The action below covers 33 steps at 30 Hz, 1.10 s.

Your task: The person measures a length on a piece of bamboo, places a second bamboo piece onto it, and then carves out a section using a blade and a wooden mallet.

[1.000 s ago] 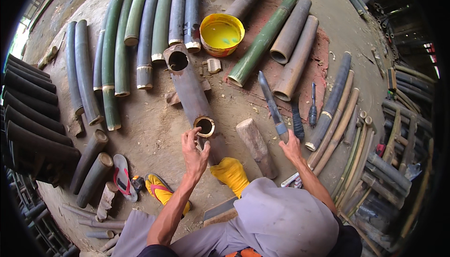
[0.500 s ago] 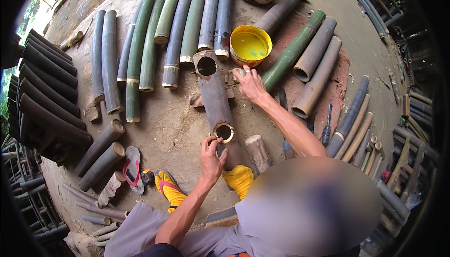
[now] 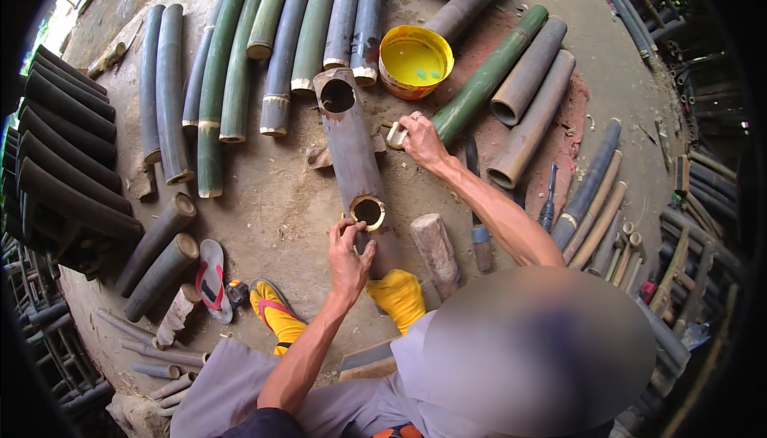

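Note:
A dark bamboo tube with two round holes cut in its side lies pointing away from me. Its far hole is dark-edged. Around the near hole sits a pale ring. My left hand has its curled fingers on the tube's left edge beside that ring, thumb apart at the near side. To the right of the tube, my right hand is closed on small pale bamboo pieces, partly covered by the fingers. Just beyond it stands a yellow bucket holding yellow-green liquid.
Several green and grey bamboo poles lie across the back. A stack of dark bamboo pieces leans at left. On the right are a screwdriver-like tool, a handled tool and a short log. A sandal lies left.
My right hand has closed on the pale pieces and drawn them slightly nearer, away from the bucket. My left hand stays beside the near hole. The whole view has shifted a little.

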{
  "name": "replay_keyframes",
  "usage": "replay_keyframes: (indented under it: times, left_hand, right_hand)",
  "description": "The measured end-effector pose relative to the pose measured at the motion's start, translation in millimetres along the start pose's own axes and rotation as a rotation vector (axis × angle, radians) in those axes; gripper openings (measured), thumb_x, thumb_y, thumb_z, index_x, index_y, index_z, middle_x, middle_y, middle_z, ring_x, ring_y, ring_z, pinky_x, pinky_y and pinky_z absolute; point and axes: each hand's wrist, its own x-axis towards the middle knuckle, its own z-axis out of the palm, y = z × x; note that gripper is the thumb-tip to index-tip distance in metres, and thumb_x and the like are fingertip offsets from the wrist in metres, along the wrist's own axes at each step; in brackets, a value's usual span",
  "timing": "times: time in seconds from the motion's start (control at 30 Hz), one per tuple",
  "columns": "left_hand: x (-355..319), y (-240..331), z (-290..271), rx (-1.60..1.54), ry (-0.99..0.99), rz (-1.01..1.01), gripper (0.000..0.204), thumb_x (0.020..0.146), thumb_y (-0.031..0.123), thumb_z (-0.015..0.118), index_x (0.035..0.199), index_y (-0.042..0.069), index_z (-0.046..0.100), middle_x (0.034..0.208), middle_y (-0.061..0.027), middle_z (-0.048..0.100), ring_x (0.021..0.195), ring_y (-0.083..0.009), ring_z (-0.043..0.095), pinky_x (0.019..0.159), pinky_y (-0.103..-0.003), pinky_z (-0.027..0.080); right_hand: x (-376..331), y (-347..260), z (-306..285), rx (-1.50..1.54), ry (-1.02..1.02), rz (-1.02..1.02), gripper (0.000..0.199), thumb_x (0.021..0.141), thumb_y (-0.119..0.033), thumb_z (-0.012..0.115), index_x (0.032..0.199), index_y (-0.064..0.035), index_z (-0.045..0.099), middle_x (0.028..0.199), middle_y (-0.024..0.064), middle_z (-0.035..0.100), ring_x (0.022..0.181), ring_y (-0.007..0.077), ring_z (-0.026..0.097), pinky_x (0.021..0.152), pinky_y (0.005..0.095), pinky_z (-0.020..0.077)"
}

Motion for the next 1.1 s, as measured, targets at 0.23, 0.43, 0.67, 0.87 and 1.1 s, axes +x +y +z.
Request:
replay_keyframes:
  times: [0.23, 0.43, 0.67, 0.87, 1.1]
  left_hand:
    - [4, 8, -5, -0.046, -0.073, -0.076, 0.040, 0.071, 0.001, 0.075, 0.109, 0.001, 0.064, 0.114, -0.0123, 0.053, 0.101, -0.0250, 0.059, 0.080, -0.033, 0.055]
    - [3, 3, -6, -0.034, -0.055, -0.023, 0.039, 0.071, 0.002, 0.075, 0.108, 0.001, 0.064, 0.113, -0.0119, 0.053, 0.099, -0.0238, 0.059, 0.079, -0.032, 0.055]
    - [2, 0, 2, -0.038, -0.032, -0.005, 0.038, 0.071, 0.003, 0.074, 0.107, 0.001, 0.064, 0.112, -0.0121, 0.053, 0.099, -0.0233, 0.060, 0.078, -0.032, 0.054]
    - [8, 3, -8, -0.055, -0.067, 0.013, 0.033, 0.072, 0.005, 0.072, 0.103, 0.001, 0.064, 0.108, -0.0131, 0.055, 0.091, -0.0231, 0.061, 0.075, -0.032, 0.053]
    - [102, -33, -40, 0.201, 0.207, 0.132, 0.051, 0.070, 0.003, 0.067, 0.119, 0.001, 0.053, 0.109, -0.0160, 0.057, 0.099, -0.0271, 0.057, 0.090, -0.037, 0.048]
  right_hand:
    - [10, -24, 27, -0.576, -0.166, -0.010, 0.041, 0.083, -0.005, 0.054, 0.123, -0.0071, 0.053, 0.126, 0.0292, 0.048, 0.100, 0.0425, 0.058, 0.079, 0.0438, 0.0557]
    - [14, -25, 15, -0.486, -0.321, 0.020, 0.024, 0.084, -0.005, 0.052, 0.105, 0.0003, 0.060, 0.110, 0.0275, 0.058, 0.084, 0.0369, 0.067, 0.070, 0.0451, 0.0575]
    - [72, -28, -173, -0.444, 0.269, -0.396, 0.021, 0.079, -0.025, 0.065, 0.085, -0.0045, 0.065, 0.081, 0.0180, 0.061, 0.071, 0.0336, 0.061, 0.067, 0.0430, 0.0522]
    - [64, -131, -295, 0.007, 0.880, -0.374, 0.052, 0.084, -0.015, 0.065, 0.131, -0.0016, 0.046, 0.108, 0.0174, 0.058, 0.077, 0.0163, 0.062, 0.062, 0.0288, 0.0534]
    - [-106, -105, -74, 0.188, -0.085, 0.133, 0.061, 0.083, -0.030, 0.063, 0.132, -0.0002, 0.041, 0.103, 0.0298, 0.058, 0.090, 0.0355, 0.061, 0.078, 0.0405, 0.0512]
